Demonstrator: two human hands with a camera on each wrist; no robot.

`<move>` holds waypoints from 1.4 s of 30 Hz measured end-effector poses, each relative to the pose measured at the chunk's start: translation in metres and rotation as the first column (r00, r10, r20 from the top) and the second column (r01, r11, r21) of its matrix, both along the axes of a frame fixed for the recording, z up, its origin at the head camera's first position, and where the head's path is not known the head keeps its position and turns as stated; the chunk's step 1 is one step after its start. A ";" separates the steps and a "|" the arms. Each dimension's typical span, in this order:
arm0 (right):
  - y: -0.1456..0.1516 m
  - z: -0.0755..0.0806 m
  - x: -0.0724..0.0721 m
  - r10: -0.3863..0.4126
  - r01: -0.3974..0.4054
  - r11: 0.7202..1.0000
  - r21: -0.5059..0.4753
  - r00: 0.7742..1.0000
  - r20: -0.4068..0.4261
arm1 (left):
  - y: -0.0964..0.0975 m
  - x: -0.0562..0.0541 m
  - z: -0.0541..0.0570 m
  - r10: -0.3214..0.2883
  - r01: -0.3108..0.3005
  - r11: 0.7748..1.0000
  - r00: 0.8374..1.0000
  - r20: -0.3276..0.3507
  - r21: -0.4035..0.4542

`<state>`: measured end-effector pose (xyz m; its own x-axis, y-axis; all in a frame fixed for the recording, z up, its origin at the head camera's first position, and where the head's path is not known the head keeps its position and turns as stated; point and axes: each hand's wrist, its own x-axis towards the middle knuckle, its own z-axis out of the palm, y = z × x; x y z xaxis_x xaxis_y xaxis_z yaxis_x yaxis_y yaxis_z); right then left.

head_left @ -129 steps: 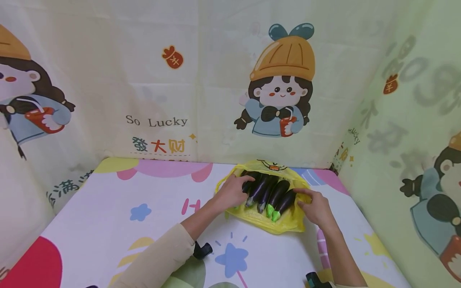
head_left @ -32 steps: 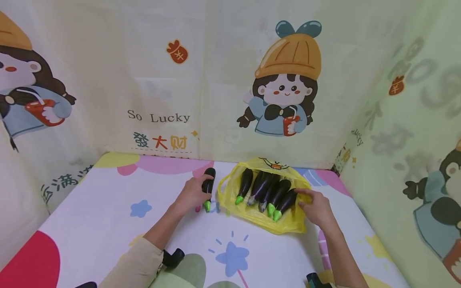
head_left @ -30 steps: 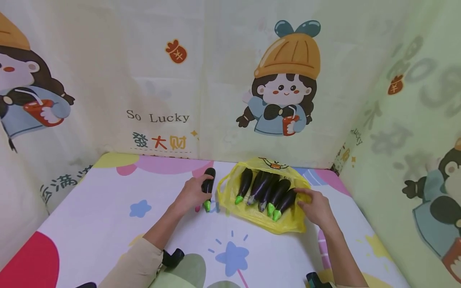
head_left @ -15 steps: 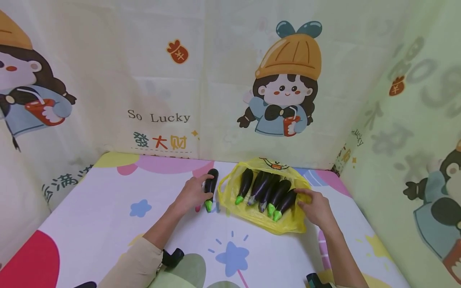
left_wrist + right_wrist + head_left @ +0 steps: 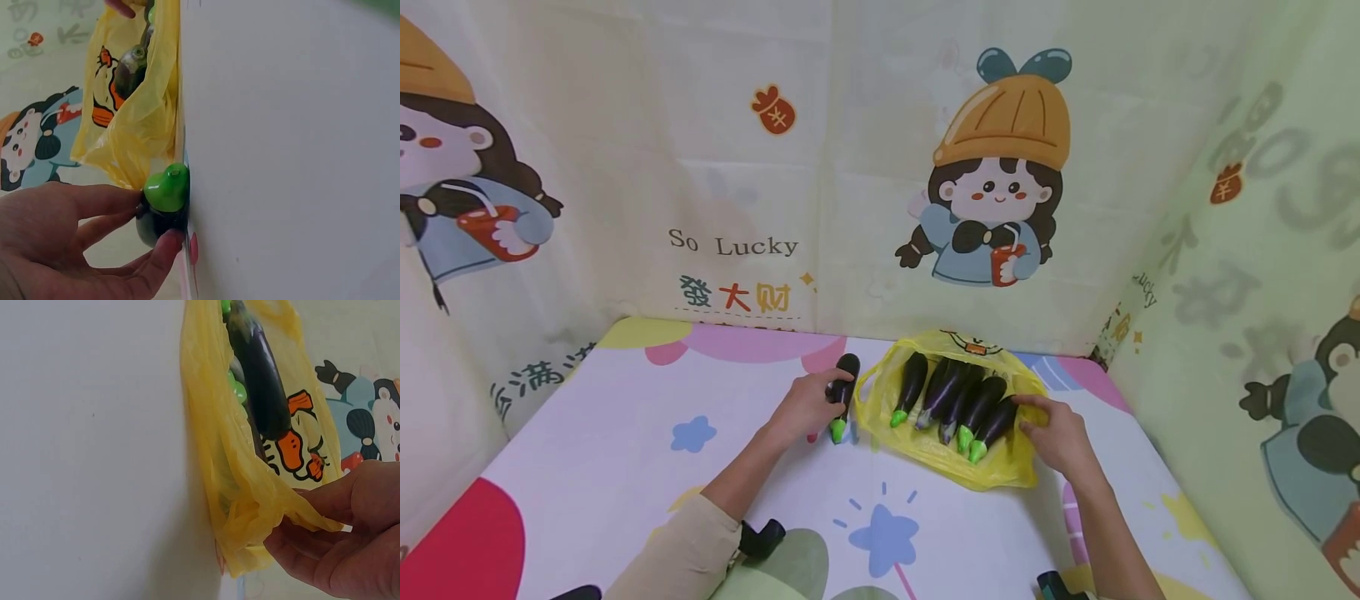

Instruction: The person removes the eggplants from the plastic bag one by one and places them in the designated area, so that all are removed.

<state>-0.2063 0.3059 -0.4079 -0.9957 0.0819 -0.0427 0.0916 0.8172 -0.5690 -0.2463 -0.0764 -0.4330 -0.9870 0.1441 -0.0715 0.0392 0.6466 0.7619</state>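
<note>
My left hand [image 5: 807, 406] grips a dark purple eggplant [image 5: 851, 364] with a green cap, thumb on one side and fingers on the other. This eggplant lies on the table just left of a yellow plastic bag [image 5: 917, 454]; in the left wrist view its green cap [image 5: 167, 189] faces the camera. Several more eggplants [image 5: 912, 383] lie side by side in the bag's open mouth, green or greyish caps toward the front. At the bag's right edge my right hand [image 5: 1060, 433] pinches the plastic, and the right wrist view shows a bunched fold [image 5: 294, 509] between thumb and fingers.
The table [image 5: 970, 533] has a white cover printed with stars and coloured shapes. A cartoon-printed curtain [image 5: 850, 183] rises close behind the bag, with more curtain at left and right. A black wrist mount [image 5: 762, 540] sits at the left cuff.
Since the oldest frame, my left hand has moved an eggplant out of the bag's left side onto the table. In the last second it shifted slightly right, toward the bag. My right hand stayed put.
</note>
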 end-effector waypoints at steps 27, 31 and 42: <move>-0.003 0.002 0.001 -0.027 0.027 1.000 -0.008 0.999 0.032 | -0.009 0.002 0.009 0.043 -0.041 0.996 0.999 0.017 -0.082; -0.003 0.002 0.001 -0.028 0.028 1.000 -0.011 0.999 0.035 | -0.009 0.002 0.010 0.057 -0.054 0.993 0.998 0.020 -0.101; -0.003 0.003 0.002 -0.014 0.014 1.000 -0.003 1.000 0.016 | -0.009 0.005 0.016 0.097 -0.111 0.983 0.990 -0.102 -0.144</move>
